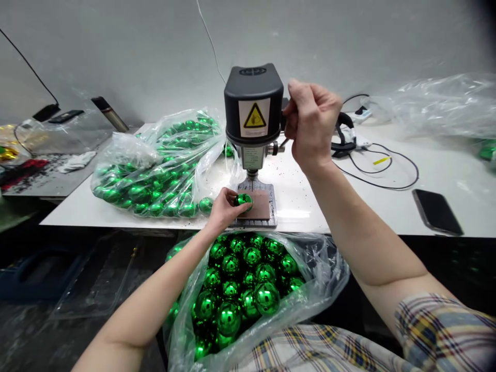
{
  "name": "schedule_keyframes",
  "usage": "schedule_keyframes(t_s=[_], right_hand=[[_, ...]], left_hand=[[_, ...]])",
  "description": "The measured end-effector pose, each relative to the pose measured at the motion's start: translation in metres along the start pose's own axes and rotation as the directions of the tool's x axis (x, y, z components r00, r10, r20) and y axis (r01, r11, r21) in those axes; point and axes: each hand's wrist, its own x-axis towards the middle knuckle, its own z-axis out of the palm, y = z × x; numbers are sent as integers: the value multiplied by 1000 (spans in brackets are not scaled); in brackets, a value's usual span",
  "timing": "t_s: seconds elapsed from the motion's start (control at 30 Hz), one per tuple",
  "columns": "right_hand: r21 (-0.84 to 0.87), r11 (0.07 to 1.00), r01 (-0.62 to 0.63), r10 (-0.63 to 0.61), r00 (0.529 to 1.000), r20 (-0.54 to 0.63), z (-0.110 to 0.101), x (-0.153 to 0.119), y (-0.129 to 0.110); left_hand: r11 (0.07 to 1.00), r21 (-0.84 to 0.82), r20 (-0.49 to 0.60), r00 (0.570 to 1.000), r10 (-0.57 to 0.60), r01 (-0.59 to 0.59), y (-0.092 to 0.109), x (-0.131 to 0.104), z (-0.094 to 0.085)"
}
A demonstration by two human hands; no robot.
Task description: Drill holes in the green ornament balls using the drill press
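My left hand (228, 208) pinches a shiny green ball ornament (244, 200) over the brown board (260, 205) on the base of a small drill press (253, 103). The press's chuck (252, 174) is just above the ball; whether a bit touches it I cannot make out. Up at the right side of the press head, my right hand (313, 116) is closed around the feed lever (284, 140), most of which the fingers hide. An open clear plastic bag (329, 274) full of green balls (248, 279) lies before me, below the table edge.
On the white table (302, 206), another clear bag (155, 170) of green balls lies left of the press. A phone (437, 211) is near the right front edge. A black cable (403, 181) loops behind it. Crumpled plastic (445, 103) fills the back right; gloves (77, 162) lie far left.
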Motion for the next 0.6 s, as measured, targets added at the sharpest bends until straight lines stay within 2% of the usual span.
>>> schedule_keyframes(t_s=[0.07, 0.13, 0.2, 0.27, 0.33, 0.37, 0.4, 0.43, 0.5, 0.53, 0.6], right_hand=[[-13, 999, -40, 40, 999, 10, 0, 6, 3], [13, 999, -47, 48, 999, -5, 0, 7, 5], [15, 999, -44, 44, 999, -12, 0, 7, 4], [-13, 999, -49, 49, 999, 3, 0, 6, 3], [-19, 999, -51, 51, 999, 18, -1, 5, 3], [-9, 999, -47, 47, 999, 21, -2, 4, 4], [1, 999, -41, 41, 999, 23, -3, 4, 5], [8, 999, -32, 32, 999, 25, -3, 4, 7], [6, 1000, -16, 16, 999, 34, -3, 3, 8], [7, 1000, -12, 12, 999, 35, -3, 2, 8], [17, 1000, -17, 16, 1000, 24, -2, 0, 5]], left_hand=[[1000, 30, 195, 981, -9, 3, 18, -25, -2], [993, 88, 376, 926, 34, -72, 33, -57, 5], [949, 209, 518, 850, 96, -234, 39, -88, 22], [868, 272, 662, 736, 144, -415, 36, -112, 39], [819, 244, 752, 635, 179, -520, 29, -121, 51], [814, 225, 759, 621, 199, -536, 27, -119, 52], [817, 221, 733, 643, 221, -532, 25, -112, 49], [824, 238, 674, 699, 241, -513, 24, -101, 44], [829, 344, 467, 846, 257, -442, 25, -67, 24], [817, 428, 344, 905, 248, -387, 24, -46, 11], [728, 635, 172, 966, 194, -259, 22, -4, -17]])
